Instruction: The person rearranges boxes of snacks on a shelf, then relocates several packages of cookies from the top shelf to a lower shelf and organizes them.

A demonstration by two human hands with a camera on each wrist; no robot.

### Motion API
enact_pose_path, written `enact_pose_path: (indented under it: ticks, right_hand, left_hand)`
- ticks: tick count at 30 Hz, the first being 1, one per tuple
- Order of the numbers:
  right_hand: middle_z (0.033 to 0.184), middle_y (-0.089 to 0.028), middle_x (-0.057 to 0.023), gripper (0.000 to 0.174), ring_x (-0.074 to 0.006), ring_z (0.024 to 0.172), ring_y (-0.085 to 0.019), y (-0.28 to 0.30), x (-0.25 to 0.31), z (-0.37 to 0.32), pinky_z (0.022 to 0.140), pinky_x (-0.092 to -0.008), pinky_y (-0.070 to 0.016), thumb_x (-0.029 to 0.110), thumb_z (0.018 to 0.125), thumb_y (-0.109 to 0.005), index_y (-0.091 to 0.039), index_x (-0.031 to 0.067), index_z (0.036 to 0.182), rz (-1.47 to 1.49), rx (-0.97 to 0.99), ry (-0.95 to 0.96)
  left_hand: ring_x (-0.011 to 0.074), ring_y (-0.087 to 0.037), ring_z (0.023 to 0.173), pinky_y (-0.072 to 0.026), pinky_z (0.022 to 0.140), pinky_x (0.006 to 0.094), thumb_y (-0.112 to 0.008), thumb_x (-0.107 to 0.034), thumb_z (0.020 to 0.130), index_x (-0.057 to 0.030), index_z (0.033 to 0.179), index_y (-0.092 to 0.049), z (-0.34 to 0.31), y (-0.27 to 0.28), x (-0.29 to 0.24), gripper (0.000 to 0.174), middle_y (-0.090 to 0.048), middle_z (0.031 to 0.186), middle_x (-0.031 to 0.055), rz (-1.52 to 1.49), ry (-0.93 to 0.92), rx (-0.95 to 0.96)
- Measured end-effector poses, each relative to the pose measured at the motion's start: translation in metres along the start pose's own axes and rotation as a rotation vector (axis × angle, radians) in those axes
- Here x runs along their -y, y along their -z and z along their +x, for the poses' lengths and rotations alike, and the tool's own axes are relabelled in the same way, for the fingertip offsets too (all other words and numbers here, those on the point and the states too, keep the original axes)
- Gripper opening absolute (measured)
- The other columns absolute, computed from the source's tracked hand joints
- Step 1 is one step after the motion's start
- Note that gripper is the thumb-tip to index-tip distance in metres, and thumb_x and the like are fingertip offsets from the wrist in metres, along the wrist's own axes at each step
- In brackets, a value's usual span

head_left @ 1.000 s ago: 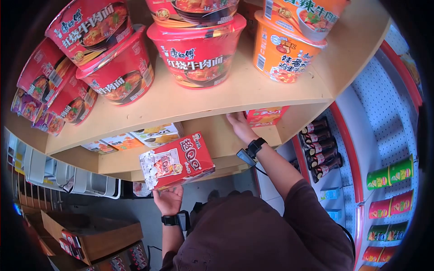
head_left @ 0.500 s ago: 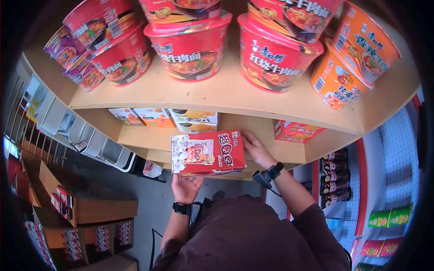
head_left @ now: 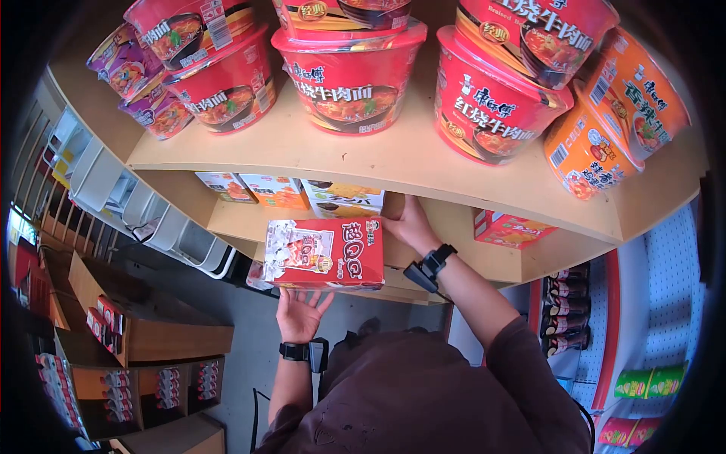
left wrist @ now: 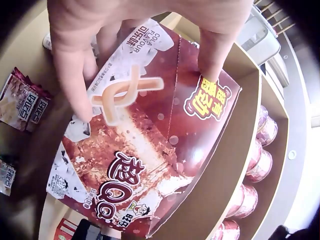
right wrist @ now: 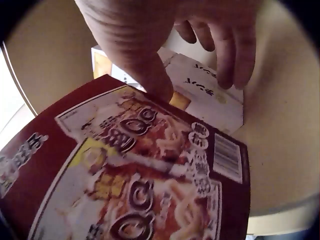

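A red and white box [head_left: 325, 253], printed "QQ", lies in front of the lower shelf. My left hand [head_left: 299, 316] is beneath its near edge, palm up, fingers spread. In the left wrist view, the left thumb [left wrist: 214, 55] and a finger lie straight on the panel with "cola flavour" lettering. My right hand [head_left: 414, 229] reaches in under the upper shelf, past the red box's right end. Its fingers overlap a white box [right wrist: 210, 92] in the right wrist view, with the thumb [right wrist: 157, 85] right behind the red box's edge.
Stacked red noodle bowls [head_left: 348, 91] and orange cups [head_left: 597, 151] line the upper shelf [head_left: 363, 155]. Below, orange-white boxes [head_left: 276, 191] stand left and another red box [head_left: 510, 228] right. Dark bottles [head_left: 567, 310] stand beyond. A wooden cabinet [head_left: 178, 340] is at lower left.
My right hand has come left from the red box inside the shelf, past the "QQ" box's end, to near the white box. The "QQ" box, on my left hand, has shifted left and levelled.
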State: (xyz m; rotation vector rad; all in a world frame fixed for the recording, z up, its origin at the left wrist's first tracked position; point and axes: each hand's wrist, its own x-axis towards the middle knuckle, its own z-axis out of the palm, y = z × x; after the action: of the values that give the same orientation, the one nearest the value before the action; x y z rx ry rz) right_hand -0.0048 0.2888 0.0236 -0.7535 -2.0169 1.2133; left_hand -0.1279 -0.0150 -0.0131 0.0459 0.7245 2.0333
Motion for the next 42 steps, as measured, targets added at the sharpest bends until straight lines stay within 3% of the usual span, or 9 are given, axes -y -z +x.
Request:
enact_pose_path:
  ticks: [5,8,14,17,20,23,26,31,42]
  right_hand:
    - [0.139,-0.055,-0.0194,0.084,-0.0273,0.124,-0.06,-0.008,0.015,0.017,0.101,-0.0365,-0.0531,0.009,0.076,-0.089,-0.039,-0.0043,0.141,0.249,0.163,-0.158]
    - [0.129,-0.063,-0.0156,0.069,-0.0243,0.115,-0.064,-0.016,-0.006,0.028,0.092,-0.0354,-0.057,0.006,0.078,-0.086,-0.047,-0.0037,0.134,0.477,0.26,-0.101]
    - [0.119,-0.067,-0.0128,0.054,-0.0204,0.104,-0.068,-0.013,-0.006,0.028,0.081,-0.0327,-0.0598,0.001,0.082,-0.082,-0.052,-0.0034,0.127,0.423,0.249,-0.148]
    - [0.138,-0.057,-0.015,0.07,-0.0247,0.121,-0.062,0.003,0.036,0.021,0.1,-0.0373,-0.0562,-0.01,0.081,-0.078,-0.041,-0.0015,0.139,0.438,0.257,-0.33]
    - [0.133,-0.061,-0.0139,0.066,-0.023,0.118,-0.064,0.015,0.041,0.015,0.095,-0.0358,-0.0578,-0.006,0.082,-0.079,-0.045,-0.0017,0.138,0.456,0.255,-0.284]
    - [0.116,-0.07,-0.0094,0.047,-0.0178,0.099,-0.069,0.031,0.013,0.011,0.082,-0.0314,-0.058,0.003,0.082,-0.082,-0.06,0.001,0.124,0.297,0.233,-0.193]
    - [0.112,-0.072,-0.007,0.042,-0.0162,0.099,-0.069,0.059,0.024,0.002,0.083,-0.0311,-0.0567,0.004,0.082,-0.082,-0.064,0.0019,0.12,0.178,0.218,-0.291]
    - [0.102,-0.073,-0.0056,0.04,-0.0139,0.09,-0.069,0.093,0.0,-0.01,0.077,-0.0299,-0.0561,0.011,0.082,-0.083,-0.067,0.0025,0.118,0.132,0.164,-0.246]
    - [0.117,-0.07,-0.009,0.05,-0.019,0.107,-0.067,0.127,-0.015,-0.027,0.092,-0.0324,-0.0542,0.006,0.08,-0.084,-0.061,-0.0011,0.124,0.31,0.057,-0.233]
  left_hand:
    - [0.0386,-0.051,0.134,-0.0395,0.111,0.0652,-0.056,-0.057,0.098,-0.0075,0.15,-0.034,-0.001,0.0,-0.001,0.075,-0.047,0.15,0.0155,-0.019,0.0,-0.006]
    - [0.0387,-0.051,0.134,-0.0398,0.111,0.0654,-0.056,-0.057,0.098,-0.008,0.15,-0.035,-0.001,0.0,-0.001,0.074,-0.048,0.15,0.0159,-0.023,0.0,0.001]
    - [0.0387,-0.051,0.134,-0.0404,0.11,0.0657,-0.057,-0.057,0.098,-0.0081,0.15,-0.035,-0.002,-0.002,-0.001,0.075,-0.047,0.15,0.016,-0.023,0.004,-0.015]
    - [0.0386,-0.051,0.133,-0.0406,0.11,0.0657,-0.057,-0.057,0.097,-0.0081,0.149,-0.035,-0.001,-0.003,-0.001,0.075,-0.048,0.149,0.0157,-0.022,0.003,-0.015]
    - [0.0383,-0.051,0.133,-0.0407,0.11,0.0655,-0.058,-0.057,0.097,-0.008,0.148,-0.036,-0.002,-0.003,-0.002,0.074,-0.048,0.147,0.0155,-0.022,0.004,-0.016]
    - [0.0375,-0.052,0.131,-0.0406,0.11,0.065,-0.059,-0.058,0.097,-0.0086,0.146,-0.039,-0.002,-0.006,-0.002,0.073,-0.049,0.145,0.0154,-0.023,0.006,-0.021]
    - [0.0371,-0.051,0.132,-0.0397,0.111,0.0651,-0.06,-0.057,0.096,-0.0109,0.146,-0.041,-0.001,-0.002,-0.003,0.071,-0.048,0.146,0.0147,-0.024,0.015,-0.015]
    - [0.0373,-0.047,0.135,-0.0379,0.112,0.0658,-0.062,-0.056,0.095,-0.0135,0.148,-0.04,0.001,0.001,-0.004,0.071,-0.044,0.151,0.0139,-0.041,0.035,0.004]
    - [0.0381,-0.048,0.134,-0.0386,0.111,0.0668,-0.063,-0.054,0.095,-0.0114,0.149,-0.037,0.005,-0.001,-0.006,0.074,-0.043,0.151,0.0145,-0.061,0.042,-0.011]
